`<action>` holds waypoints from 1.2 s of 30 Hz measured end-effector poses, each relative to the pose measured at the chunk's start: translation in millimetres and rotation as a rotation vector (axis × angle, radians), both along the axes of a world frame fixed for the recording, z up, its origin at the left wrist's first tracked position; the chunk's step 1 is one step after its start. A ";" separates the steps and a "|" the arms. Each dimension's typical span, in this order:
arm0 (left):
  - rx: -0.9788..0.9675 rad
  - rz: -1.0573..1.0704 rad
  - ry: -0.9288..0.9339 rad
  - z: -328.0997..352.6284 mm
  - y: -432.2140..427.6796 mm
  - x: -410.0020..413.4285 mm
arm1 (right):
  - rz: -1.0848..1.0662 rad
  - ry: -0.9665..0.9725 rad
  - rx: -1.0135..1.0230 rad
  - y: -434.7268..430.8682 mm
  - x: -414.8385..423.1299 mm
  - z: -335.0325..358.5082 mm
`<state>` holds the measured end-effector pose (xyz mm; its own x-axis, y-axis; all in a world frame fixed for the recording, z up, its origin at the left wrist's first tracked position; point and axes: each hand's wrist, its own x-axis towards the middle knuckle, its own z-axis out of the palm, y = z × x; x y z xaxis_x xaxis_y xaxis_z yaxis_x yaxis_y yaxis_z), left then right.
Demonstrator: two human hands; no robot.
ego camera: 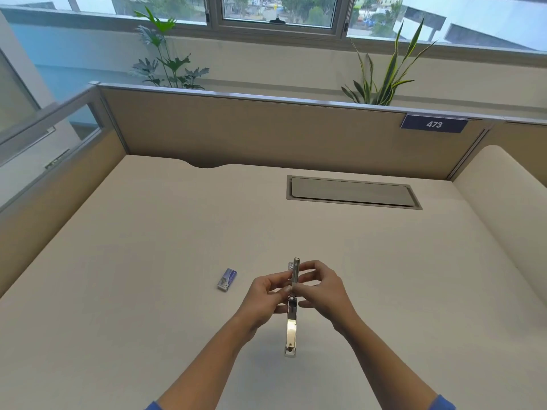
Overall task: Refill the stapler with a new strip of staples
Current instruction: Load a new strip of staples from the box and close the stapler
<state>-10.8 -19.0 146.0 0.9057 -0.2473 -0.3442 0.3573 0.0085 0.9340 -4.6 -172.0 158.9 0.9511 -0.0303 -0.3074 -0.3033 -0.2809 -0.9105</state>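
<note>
Silver metal stapler [291, 324] is swung open into one long line and held in the air just above the beige desk top [148, 261], near the front middle. One half points away from the person, the other runs back toward the camera with its shiny inner face up. Left hand [262, 294]: fingers curled, thumb and fingertips pinching the stapler at about the hinge, from the left side. Right hand [322, 287]: also curled, pinching the far half from the right, a couple of fingers sticking out loose. Both hands grip the stapler, neither is flat or idle. Small blue-and-white cardboard staple box [227, 279] lies on the desk just left of the left hand, apart from it, nobody touching it.

Progress, my read: stapler picked up and opened, done. Strip loaded? Cannot tell, the channel is too small and half hidden by fingers. No loose strip seen in either hand or on the desk. Likely left to do: take a strip from the box, seat it in the channel, close the top. Early-to-mid stage.

Background: grey cable hatch [352, 192] set in the desk, blue plate reading 473 [434, 124] on the partition
</note>
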 end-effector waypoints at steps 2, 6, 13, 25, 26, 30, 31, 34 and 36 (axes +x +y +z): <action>-0.012 -0.005 0.002 -0.2 -0.8 0.0 | -0.027 -0.024 -0.007 1.2 0.2 -0.4; -0.031 -0.019 0.015 -1.3 -4.0 -1.3 | -0.087 -0.062 -0.052 3.6 2.5 -0.4; -0.042 -0.049 0.048 -2.4 -4.6 -2.7 | -0.131 -0.095 -0.187 6.9 10.6 -1.7; -0.084 0.025 0.084 -4.8 6.0 4.8 | 0.196 0.082 0.201 -5.8 8.5 -7.8; -0.083 0.029 0.083 -4.9 7.5 5.7 | 0.246 0.090 0.220 -7.6 7.7 -8.6; -0.096 0.011 0.077 -4.2 7.4 7.3 | 0.292 0.024 0.192 -4.4 3.8 -11.6; -0.105 0.012 0.076 -4.0 6.7 7.5 | 0.255 0.002 0.181 -2.1 3.6 -13.2; -0.136 0.017 0.078 -5.1 5.7 8.1 | 0.126 -0.034 0.194 4.0 5.4 -18.5; -0.150 0.012 0.080 -5.6 5.5 7.7 | 0.070 -0.038 0.214 5.3 7.2 -20.0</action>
